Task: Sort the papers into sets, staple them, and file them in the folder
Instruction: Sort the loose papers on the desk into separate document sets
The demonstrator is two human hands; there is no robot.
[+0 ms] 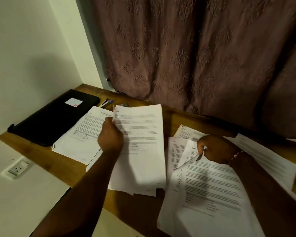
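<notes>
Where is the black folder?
In the head view, the black folder lies at the far left of the desk, against the white wall, just left of a paper stack.

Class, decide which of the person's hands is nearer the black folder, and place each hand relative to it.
Left. The left hand grips a sheet just right of the black folder, one paper stack between them. The right hand pinches a page much farther right.

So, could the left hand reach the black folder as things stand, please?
Probably yes: the folder lies uncovered just left of the left hand, with only flat papers between, though the hand holds a sheet.
</notes>
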